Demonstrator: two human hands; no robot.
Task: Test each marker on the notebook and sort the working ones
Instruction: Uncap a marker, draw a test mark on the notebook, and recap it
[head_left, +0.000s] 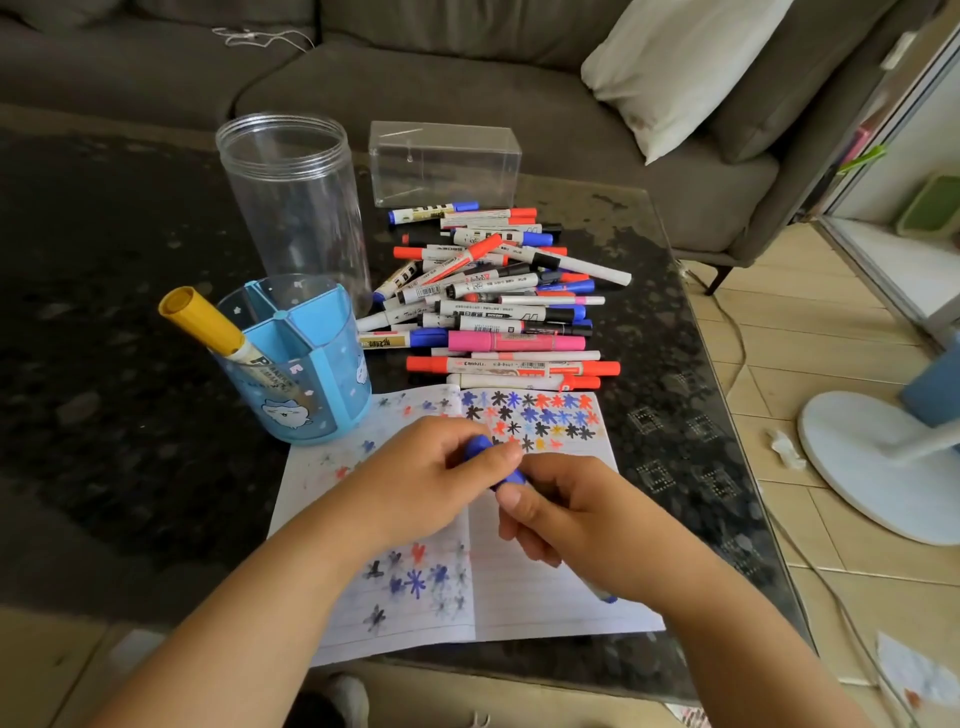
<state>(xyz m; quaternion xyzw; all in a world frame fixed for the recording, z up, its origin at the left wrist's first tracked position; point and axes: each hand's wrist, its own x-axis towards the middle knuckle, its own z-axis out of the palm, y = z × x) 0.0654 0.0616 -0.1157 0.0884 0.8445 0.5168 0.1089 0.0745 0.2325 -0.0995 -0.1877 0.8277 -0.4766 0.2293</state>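
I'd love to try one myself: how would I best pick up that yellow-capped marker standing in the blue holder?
Grip the yellow-capped marker by its cap, coming from above and the left: it leans out over the blue holder's rim, the rest is sunk inside.

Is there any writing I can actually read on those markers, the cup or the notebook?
"P": a large letter on the barrel of the yellow-capped marker standing in the blue pen cup; the rest is blurred.
The marker pile carries printed labels and barcodes, all too small and blurred to read.
The notebook shows only coloured test scribbles, no words.
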